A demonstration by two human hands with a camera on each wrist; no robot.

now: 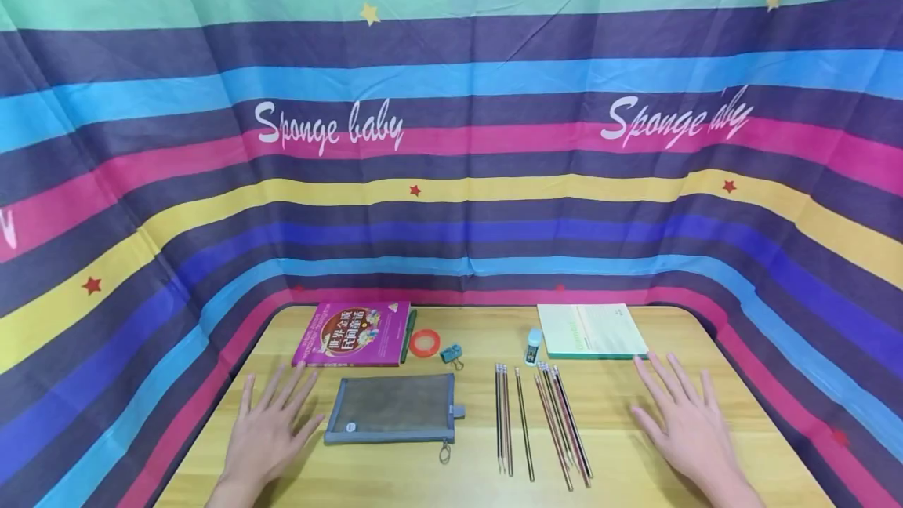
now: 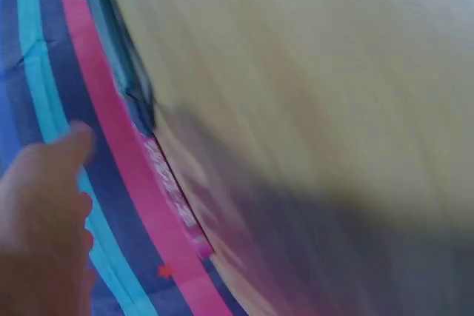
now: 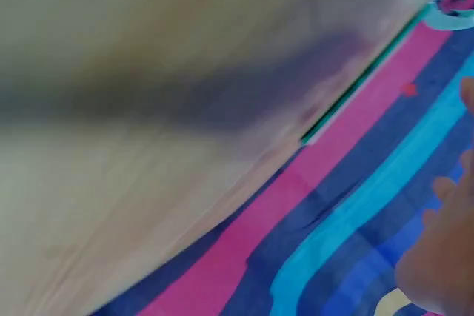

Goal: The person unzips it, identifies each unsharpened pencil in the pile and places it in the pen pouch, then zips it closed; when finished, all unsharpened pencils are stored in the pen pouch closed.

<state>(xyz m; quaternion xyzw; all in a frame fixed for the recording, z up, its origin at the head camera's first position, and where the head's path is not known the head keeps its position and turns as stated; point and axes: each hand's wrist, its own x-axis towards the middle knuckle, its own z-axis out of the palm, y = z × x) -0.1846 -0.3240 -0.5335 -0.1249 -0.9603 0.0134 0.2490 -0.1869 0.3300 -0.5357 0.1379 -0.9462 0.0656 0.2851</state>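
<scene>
Fingers spread, my left hand (image 1: 271, 429) is at the left of the table, beside a grey mesh zip pouch (image 1: 395, 406) and just in front of a purple book (image 1: 360, 332). On the right side my right hand (image 1: 684, 422) spreads its fingers too, near the front edge of a pale green notebook (image 1: 592, 330). Neither hand holds anything. Between them lie several pencils in a left group (image 1: 503, 418) and a right group (image 1: 564, 422), with a single pencil (image 1: 524, 423) in the middle. The left wrist view shows the pouch (image 2: 122, 57) edge-on.
Behind the pouch are a red tape roll (image 1: 425, 343) and a blue binder clip (image 1: 451, 353). A small blue-capped bottle (image 1: 532, 346) stands left of the notebook. A striped cloth (image 1: 466, 234) surrounds the wooden table (image 1: 480, 335) at the back and sides.
</scene>
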